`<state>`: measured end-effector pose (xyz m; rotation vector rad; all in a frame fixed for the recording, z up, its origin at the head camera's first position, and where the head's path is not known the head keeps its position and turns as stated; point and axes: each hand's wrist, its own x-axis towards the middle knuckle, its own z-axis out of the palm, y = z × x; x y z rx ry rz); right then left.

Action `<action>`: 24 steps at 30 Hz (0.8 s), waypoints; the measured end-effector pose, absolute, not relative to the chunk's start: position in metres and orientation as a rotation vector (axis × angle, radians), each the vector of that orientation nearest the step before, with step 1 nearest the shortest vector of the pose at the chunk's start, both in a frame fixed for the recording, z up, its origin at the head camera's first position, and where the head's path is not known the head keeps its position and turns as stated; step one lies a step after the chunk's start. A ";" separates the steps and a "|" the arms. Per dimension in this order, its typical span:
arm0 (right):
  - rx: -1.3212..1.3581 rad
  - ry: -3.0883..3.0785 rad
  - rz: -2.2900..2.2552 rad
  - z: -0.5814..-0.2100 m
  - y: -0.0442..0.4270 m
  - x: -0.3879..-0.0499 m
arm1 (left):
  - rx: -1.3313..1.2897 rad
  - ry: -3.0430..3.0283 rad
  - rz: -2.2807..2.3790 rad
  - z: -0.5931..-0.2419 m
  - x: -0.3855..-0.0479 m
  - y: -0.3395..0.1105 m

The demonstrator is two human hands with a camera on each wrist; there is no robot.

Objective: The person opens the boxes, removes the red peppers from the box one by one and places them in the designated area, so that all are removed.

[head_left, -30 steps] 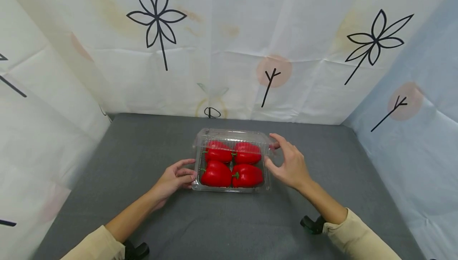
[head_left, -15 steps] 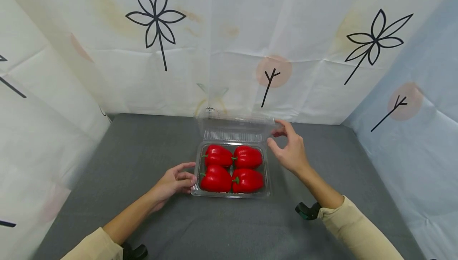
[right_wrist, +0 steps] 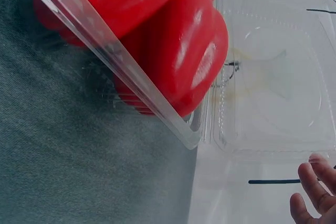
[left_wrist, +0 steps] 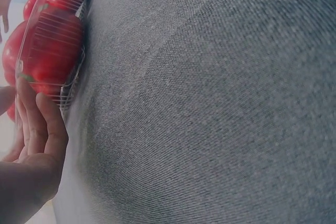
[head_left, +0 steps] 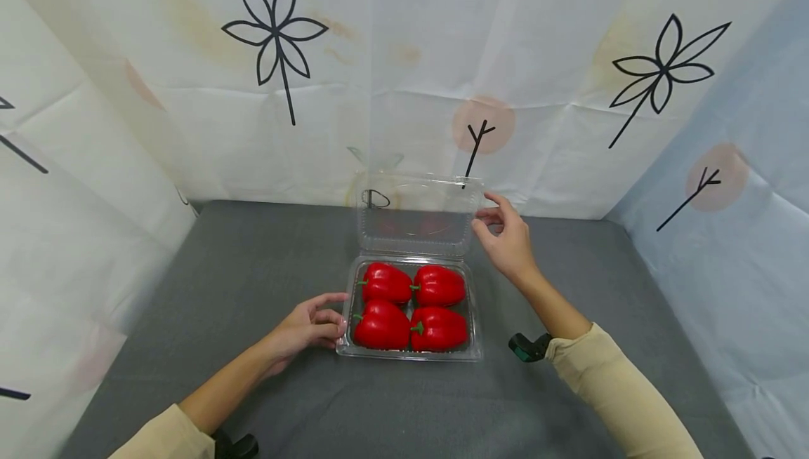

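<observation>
A clear plastic clamshell box (head_left: 413,357) holds several red bell peppers (head_left: 440,329), stems toward the left. Its transparent lid (head_left: 417,231) stands raised at the back hinge. My left hand (head_left: 312,323) rests against the box's left side; in the left wrist view its fairly straight fingers (left_wrist: 39,121) lie along the ribbed wall, thumb near the rim. My right hand (head_left: 505,238) is at the lid's right edge. In the right wrist view, one fingertip (right_wrist: 317,158) meets that edge, with the other visible fingers spread and loosely bent. The lid's contact with the thumb cannot be made out.
The box stands on a grey cloth-covered table (head_left: 265,255). A white printed curtain (head_left: 404,80) rises behind the table, with more fabric at both sides. Dark wrist cameras (head_left: 529,348) are strapped below both sleeves.
The lid has swung up and back from over the peppers. My right hand has moved away from me with it. The box has slid slightly nearer, my left hand still beside it.
</observation>
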<state>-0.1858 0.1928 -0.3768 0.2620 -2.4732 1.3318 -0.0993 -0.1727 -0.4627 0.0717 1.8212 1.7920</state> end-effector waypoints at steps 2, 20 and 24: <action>0.246 -2.496 1.337 -0.377 0.192 -0.188 | 0.082 1.816 1.795 -0.462 -0.099 -0.173; 0.136 -2.770 1.365 -0.395 0.198 -0.201 | 0.144 1.738 1.815 -0.467 -0.094 -0.172; 0.132 -2.817 1.364 -0.402 0.201 -0.201 | 0.163 1.714 1.812 -0.468 -0.092 -0.171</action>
